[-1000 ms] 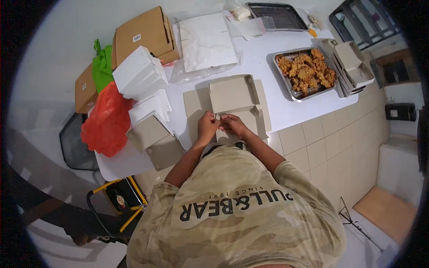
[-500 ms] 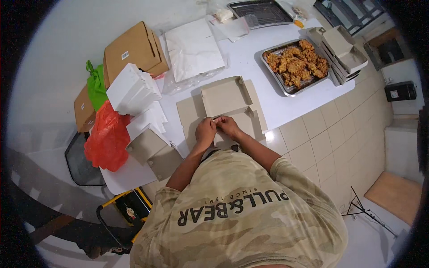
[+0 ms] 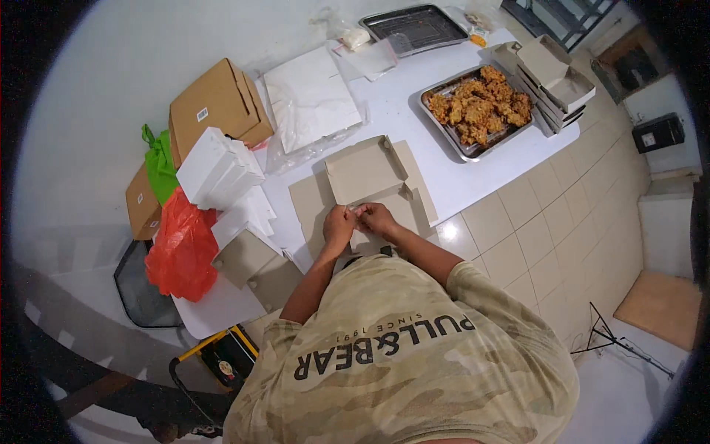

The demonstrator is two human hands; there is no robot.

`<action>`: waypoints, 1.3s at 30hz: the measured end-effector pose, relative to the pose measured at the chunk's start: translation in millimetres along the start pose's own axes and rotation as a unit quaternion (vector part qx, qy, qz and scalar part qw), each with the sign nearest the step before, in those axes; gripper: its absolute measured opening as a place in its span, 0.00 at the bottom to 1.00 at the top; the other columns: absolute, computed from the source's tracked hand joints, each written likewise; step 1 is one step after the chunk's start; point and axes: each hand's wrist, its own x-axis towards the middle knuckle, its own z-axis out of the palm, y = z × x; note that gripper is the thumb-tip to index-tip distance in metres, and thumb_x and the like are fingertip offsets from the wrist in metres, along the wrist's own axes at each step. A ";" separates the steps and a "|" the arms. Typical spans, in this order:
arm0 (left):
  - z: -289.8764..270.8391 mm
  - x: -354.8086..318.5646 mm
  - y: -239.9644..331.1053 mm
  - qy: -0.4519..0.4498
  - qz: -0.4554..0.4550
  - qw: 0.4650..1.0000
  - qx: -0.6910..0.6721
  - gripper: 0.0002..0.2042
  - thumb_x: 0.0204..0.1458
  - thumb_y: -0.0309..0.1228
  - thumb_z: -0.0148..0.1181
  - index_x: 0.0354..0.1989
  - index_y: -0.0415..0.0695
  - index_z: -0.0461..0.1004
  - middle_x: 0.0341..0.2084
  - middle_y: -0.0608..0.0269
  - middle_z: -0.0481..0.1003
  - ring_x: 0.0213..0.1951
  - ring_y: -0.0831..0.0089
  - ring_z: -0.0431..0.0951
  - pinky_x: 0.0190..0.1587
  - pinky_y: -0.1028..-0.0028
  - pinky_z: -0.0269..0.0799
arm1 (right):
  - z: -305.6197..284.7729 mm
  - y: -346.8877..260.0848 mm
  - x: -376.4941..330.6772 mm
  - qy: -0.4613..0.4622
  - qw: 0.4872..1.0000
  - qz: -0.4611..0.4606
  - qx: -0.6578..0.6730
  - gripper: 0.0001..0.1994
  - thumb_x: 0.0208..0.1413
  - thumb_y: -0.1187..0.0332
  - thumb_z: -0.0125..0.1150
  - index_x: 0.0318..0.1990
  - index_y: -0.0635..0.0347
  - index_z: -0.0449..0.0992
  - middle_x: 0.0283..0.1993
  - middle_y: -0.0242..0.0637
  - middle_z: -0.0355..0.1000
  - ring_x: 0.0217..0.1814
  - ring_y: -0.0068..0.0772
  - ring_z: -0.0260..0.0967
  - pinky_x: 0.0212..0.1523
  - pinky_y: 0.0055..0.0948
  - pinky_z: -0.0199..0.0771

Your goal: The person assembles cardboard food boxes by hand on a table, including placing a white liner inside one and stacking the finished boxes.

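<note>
A partly folded cardboard food box [image 3: 365, 172], grey-brown inside, lies with its lid spread away from me on the table. My left hand [image 3: 339, 225] is closed on the box's near left corner, its fingertips pinching the side flap. Right beside it, my right hand [image 3: 375, 219] pinches the same corner with thumb and fingers. The fingertips nearly meet, and the exact fold between them is hidden. Flat cardboard [image 3: 305, 198] lies under the box and shows at its left.
A metal tray of fried chicken [image 3: 477, 111] stands far right, beside stacked folded boxes [image 3: 558, 81]. White folded boxes [image 3: 218, 170], a red plastic bag [image 3: 180, 248] and a brown carton [image 3: 218, 107] are at left. Behind lie wrapped white sheets [image 3: 310, 96] and a dark tray [image 3: 414, 28].
The whole view has shifted slightly. Both hands stay at the same corner of the box, with small finger movements; the right fingers look more curled.
</note>
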 end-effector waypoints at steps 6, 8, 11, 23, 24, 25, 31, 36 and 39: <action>-1.5 3.9 -17.5 0.004 0.029 0.999 0.023 0.08 0.44 0.31 0.52 0.22 0.37 0.68 0.22 0.47 0.70 0.28 0.50 0.70 0.30 0.57 0.65 | -54.2 -22.3 -47.6 0.330 0.812 -0.368 -0.310 0.10 0.42 0.70 0.59 0.35 0.58 0.71 0.30 0.39 0.68 0.28 0.35 0.66 0.30 0.29 0.66; -2.1 4.9 -23.5 -0.004 0.029 0.999 0.023 0.08 0.44 0.31 0.52 0.21 0.37 0.68 0.21 0.47 0.69 0.27 0.50 0.70 0.30 0.57 0.64 | -63.2 -34.7 -57.1 0.357 0.811 -0.294 -0.358 0.12 0.42 0.69 0.59 0.37 0.57 0.71 0.37 0.40 0.66 0.34 0.39 0.65 0.36 0.32 0.65; -5.3 4.2 -24.2 0.026 0.052 0.996 0.061 0.08 0.43 0.31 0.54 0.22 0.38 0.67 0.20 0.48 0.69 0.26 0.50 0.69 0.29 0.58 0.64 | -74.9 -19.1 -56.3 0.348 0.816 -0.250 -0.387 0.14 0.41 0.69 0.59 0.39 0.56 0.72 0.44 0.42 0.62 0.39 0.44 0.64 0.42 0.36 0.64; -29.3 10.8 63.8 -0.264 -0.149 0.886 -0.352 0.14 0.47 0.42 0.56 0.29 0.42 0.73 0.16 0.68 0.67 0.19 0.80 0.68 0.19 0.80 0.60 | -66.4 -10.7 -51.6 0.227 0.885 -0.248 -0.323 0.12 0.42 0.75 0.54 0.38 0.60 0.73 0.31 0.42 0.65 0.30 0.45 0.66 0.32 0.36 0.68; -20.8 16.9 72.8 -0.261 -0.159 0.885 -0.351 0.15 0.47 0.44 0.55 0.30 0.43 0.73 0.17 0.69 0.67 0.18 0.82 0.68 0.18 0.82 0.60 | -66.6 -13.7 -52.6 0.226 0.878 -0.263 -0.329 0.13 0.42 0.76 0.54 0.39 0.59 0.72 0.29 0.41 0.65 0.30 0.44 0.66 0.32 0.36 0.67; -16.1 20.3 78.8 -0.258 -0.170 0.884 -0.350 0.16 0.47 0.46 0.55 0.30 0.45 0.74 0.17 0.71 0.68 0.18 0.84 0.68 0.17 0.84 0.59 | -64.7 -16.2 -53.5 0.229 0.877 -0.265 -0.328 0.13 0.42 0.76 0.54 0.39 0.59 0.72 0.29 0.41 0.65 0.30 0.44 0.66 0.32 0.36 0.67; -7.3 26.7 83.4 -0.195 -0.154 0.907 -0.340 0.13 0.46 0.40 0.58 0.33 0.43 0.73 0.19 0.71 0.70 0.18 0.84 0.67 0.17 0.84 0.60 | -51.4 -43.0 -67.3 0.197 0.832 -0.316 -0.411 0.14 0.46 0.75 0.50 0.42 0.56 0.71 0.28 0.39 0.64 0.28 0.39 0.66 0.29 0.35 0.68; -12.4 14.6 76.1 -0.150 -0.157 0.896 -0.388 0.13 0.45 0.38 0.59 0.36 0.44 0.72 0.21 0.72 0.70 0.19 0.83 0.68 0.20 0.85 0.62 | -44.7 -51.9 -67.8 0.275 0.890 -0.271 -0.241 0.16 0.42 0.73 0.55 0.43 0.56 0.71 0.29 0.38 0.68 0.26 0.35 0.68 0.29 0.29 0.68; -10.1 11.3 62.3 -0.192 -0.179 0.882 -0.392 0.11 0.45 0.36 0.60 0.35 0.46 0.71 0.23 0.73 0.71 0.21 0.83 0.69 0.22 0.85 0.63 | -45.6 -48.1 -56.1 0.257 0.933 -0.203 -0.151 0.17 0.44 0.70 0.55 0.45 0.55 0.69 0.31 0.39 0.70 0.31 0.33 0.70 0.32 0.30 0.69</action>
